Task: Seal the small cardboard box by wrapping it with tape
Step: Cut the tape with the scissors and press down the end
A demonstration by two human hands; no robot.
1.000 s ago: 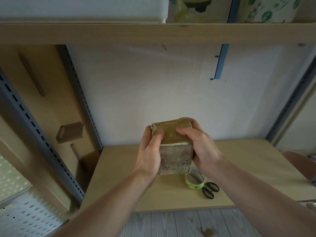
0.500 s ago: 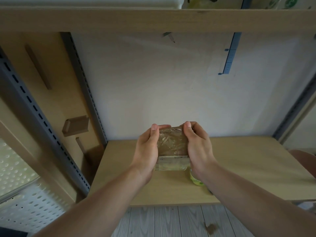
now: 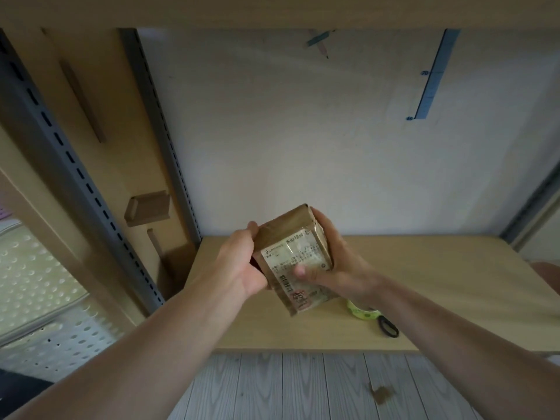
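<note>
Left hand (image 3: 242,265) and right hand (image 3: 345,265) clasp the box (image 3: 288,234) from either side, fingers curled round its edges, holding it tilted in the air above the counter (image 3: 448,283). The right thumb presses on the printed label (image 3: 291,256), which faces the camera. A tape roll (image 3: 362,312) lies on the counter under the right wrist, scissors (image 3: 388,326) just beside it.

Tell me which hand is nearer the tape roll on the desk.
Right. The right hand grips the box just up-left of the tape roll; the left hand holds the box's opposite side, farther left.
</note>
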